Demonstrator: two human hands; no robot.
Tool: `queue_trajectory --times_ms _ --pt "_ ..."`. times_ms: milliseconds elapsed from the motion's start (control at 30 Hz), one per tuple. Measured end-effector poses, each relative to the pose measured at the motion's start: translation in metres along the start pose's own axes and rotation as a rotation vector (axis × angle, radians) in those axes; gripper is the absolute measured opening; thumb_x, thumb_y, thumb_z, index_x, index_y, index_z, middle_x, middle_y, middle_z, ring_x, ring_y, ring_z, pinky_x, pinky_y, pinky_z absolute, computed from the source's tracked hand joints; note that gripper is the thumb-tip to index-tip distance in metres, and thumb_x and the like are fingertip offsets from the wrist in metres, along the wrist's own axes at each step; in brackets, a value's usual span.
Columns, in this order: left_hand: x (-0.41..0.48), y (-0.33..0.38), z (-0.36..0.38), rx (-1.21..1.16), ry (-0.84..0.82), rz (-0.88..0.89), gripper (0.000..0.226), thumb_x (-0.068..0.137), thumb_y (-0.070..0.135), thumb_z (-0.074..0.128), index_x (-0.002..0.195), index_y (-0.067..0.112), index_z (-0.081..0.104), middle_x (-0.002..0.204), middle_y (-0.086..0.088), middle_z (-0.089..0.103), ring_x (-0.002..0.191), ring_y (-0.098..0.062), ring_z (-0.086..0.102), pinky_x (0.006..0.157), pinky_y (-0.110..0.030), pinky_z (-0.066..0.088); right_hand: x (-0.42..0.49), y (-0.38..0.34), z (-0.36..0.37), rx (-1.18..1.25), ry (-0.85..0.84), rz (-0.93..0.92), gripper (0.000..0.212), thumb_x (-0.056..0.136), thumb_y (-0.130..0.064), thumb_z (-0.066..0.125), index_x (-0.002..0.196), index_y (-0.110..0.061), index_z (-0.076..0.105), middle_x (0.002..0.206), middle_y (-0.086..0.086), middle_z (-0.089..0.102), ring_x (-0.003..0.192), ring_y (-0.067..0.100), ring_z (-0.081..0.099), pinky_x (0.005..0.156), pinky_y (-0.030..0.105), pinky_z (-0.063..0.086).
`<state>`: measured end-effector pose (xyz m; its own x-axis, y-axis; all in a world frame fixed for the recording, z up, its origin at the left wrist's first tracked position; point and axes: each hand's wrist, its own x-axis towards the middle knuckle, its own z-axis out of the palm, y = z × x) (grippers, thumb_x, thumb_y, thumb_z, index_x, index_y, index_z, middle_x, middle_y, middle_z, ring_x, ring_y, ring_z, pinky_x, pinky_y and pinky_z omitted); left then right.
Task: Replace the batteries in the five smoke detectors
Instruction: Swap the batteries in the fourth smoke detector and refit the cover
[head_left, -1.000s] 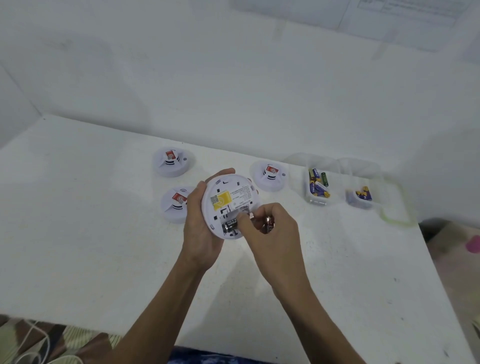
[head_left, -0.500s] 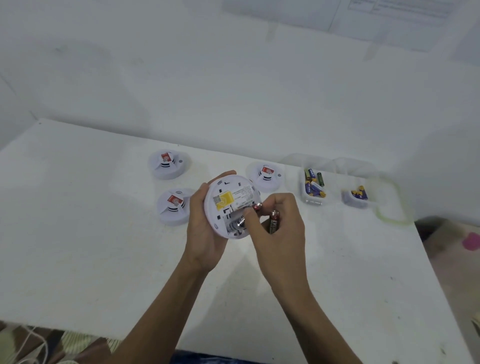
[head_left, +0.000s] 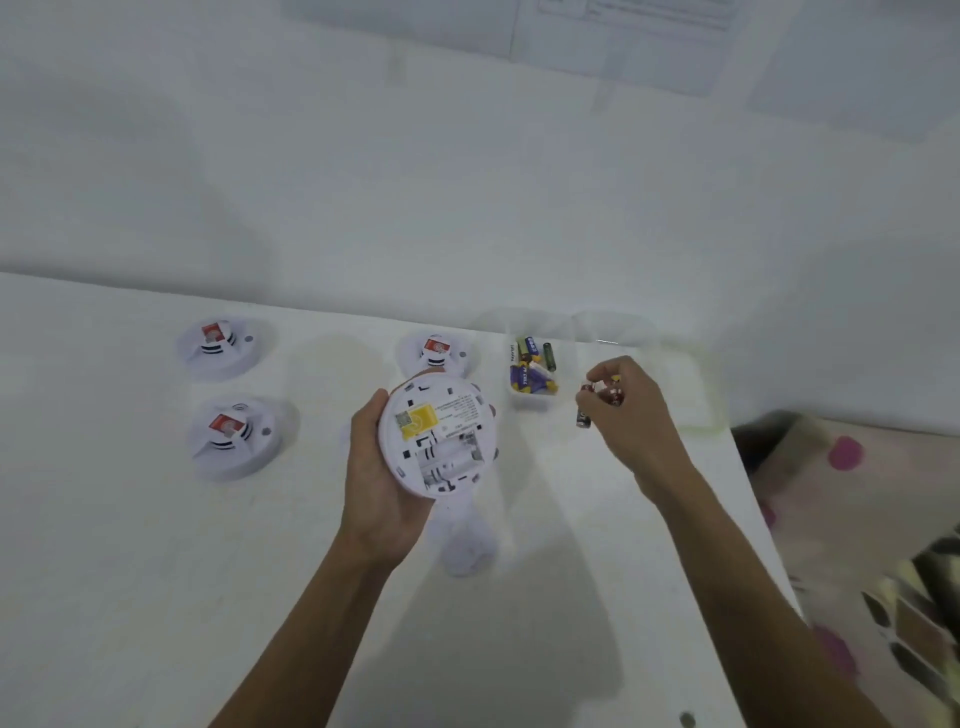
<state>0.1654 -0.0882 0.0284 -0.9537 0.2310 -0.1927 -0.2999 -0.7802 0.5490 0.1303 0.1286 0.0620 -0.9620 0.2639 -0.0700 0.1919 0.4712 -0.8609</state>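
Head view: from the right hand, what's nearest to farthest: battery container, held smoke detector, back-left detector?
1. The battery container, just left of the right hand.
2. The held smoke detector, centre, in the left hand.
3. The back-left detector, far left at the back.

Bright washed-out light, soft shadows, overall blur, smeared right edge

The right hand has left the round white plastic smoke detector, carrying red-and-black cylindrical batteries toward 2 o'clock; the detector's battery bay is now uncovered.
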Motion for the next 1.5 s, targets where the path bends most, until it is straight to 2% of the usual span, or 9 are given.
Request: queue_trajectory --times_ms 200,567,667,800,933,1033,1200,1333,1500 --pt "0.013 -0.027 0.021 -0.052 0.060 -0.002 0.064 0.087 0.051 0.044 0.138 0.013 0.048 0.140 -0.018 0.050 0.132 -0.041 0.043 0.109 -0.064 0.026 0.086 0.044 -0.039 -0.126 -0.060 0.073 0.016 0.085 -0.014 0.061 0.100 -0.014 0.055 0.084 0.003 0.057 0.061 0.009 0.052 0.053 0.024 0.037" --pt "0.026 -0.054 0.041 -0.047 0.108 0.024 0.054 0.096 0.043 0.026 0.104 0.019 0.074 0.117 -0.015 0.068 0.105 -0.037 0.065 0.083 -0.056 0.053 0.164 0.090 -0.037 -0.418 -0.247 0.100 0.017 0.084 -0.009 0.057 0.101 -0.010 0.052 0.083 0.002 0.050 0.071 0.016 0.047 0.053 0.023 0.034" --pt "0.029 -0.056 0.043 -0.051 0.085 0.001 0.052 0.083 0.049 0.042 0.114 0.017 0.069 0.121 -0.016 0.066 0.108 -0.038 0.064 0.079 -0.055 0.055 0.167 0.099 -0.032 -0.475 -0.256 0.073 0.018 0.082 -0.011 0.062 0.098 -0.010 0.053 0.081 0.001 0.050 0.078 0.021 0.049 0.059 0.027 0.037" --pt "0.033 -0.059 0.041 -0.055 0.077 -0.024 0.063 0.073 0.051 0.052 0.123 0.015 0.063 0.125 -0.017 0.063 0.110 -0.038 0.063 0.073 -0.050 0.056 0.172 0.109 -0.027 -0.604 -0.220 -0.002 0.014 0.082 -0.018 0.065 0.089 -0.016 0.054 0.103 0.012 0.056 0.094 0.027 0.053 0.071 0.028 0.037" --pt "0.037 -0.061 0.037 -0.013 0.082 -0.017 0.076 0.061 0.054 0.073 0.126 0.017 0.062 0.129 -0.017 0.061 0.114 -0.038 0.060 0.075 -0.051 0.055 0.175 0.113 -0.030 -0.660 -0.220 0.001 0.020 0.083 -0.023 0.067 0.099 -0.018 0.058 0.112 0.012 0.054 0.087 0.026 0.054 0.070 0.028 0.039" --pt "0.038 -0.061 0.036 -0.028 0.085 -0.025 0.080 0.057 0.054 0.078 0.126 0.016 0.062 0.129 -0.017 0.061 0.114 -0.038 0.061 0.076 -0.051 0.056 0.178 0.111 -0.034 -0.697 -0.219 -0.036 0.024 0.083 -0.020 0.065 0.106 -0.017 0.057 0.113 0.012 0.052 0.085 0.025 0.054 0.068 0.028 0.038" --pt "0.038 -0.058 0.033 -0.055 0.110 0.006 0.053 0.082 0.051 0.042 0.112 0.019 0.071 0.122 -0.016 0.065 0.110 -0.038 0.062 0.074 -0.051 0.057 0.178 0.095 -0.038 -0.704 -0.137 -0.142 0.020 0.088 -0.017 0.056 0.107 -0.013 0.059 0.111 0.011 0.051 0.080 0.025 0.055 0.069 0.029 0.040" --pt "0.037 -0.054 0.032 -0.010 0.083 0.027 0.062 0.066 0.055 0.064 0.117 0.020 0.068 0.126 -0.016 0.063 0.115 -0.039 0.059 0.079 -0.052 0.055 0.174 0.073 -0.027 -0.611 -0.114 -0.273 0.017 0.089 -0.017 0.053 0.103 -0.013 0.062 0.101 0.010 0.058 0.083 0.023 0.056 0.069 0.027 0.039" --pt "0.039 -0.051 0.028 -0.029 0.101 0.017 0.064 0.070 0.054 0.058 0.123 0.019 0.064 0.126 -0.016 0.062 0.116 -0.040 0.058 0.085 -0.056 0.053 0.165 0.057 -0.002 -0.650 -0.155 -0.485 0.019 0.089 -0.010 0.051 0.105 -0.010 0.063 0.094 0.010 0.065 0.090 0.025 0.057 0.073 0.030 0.045"
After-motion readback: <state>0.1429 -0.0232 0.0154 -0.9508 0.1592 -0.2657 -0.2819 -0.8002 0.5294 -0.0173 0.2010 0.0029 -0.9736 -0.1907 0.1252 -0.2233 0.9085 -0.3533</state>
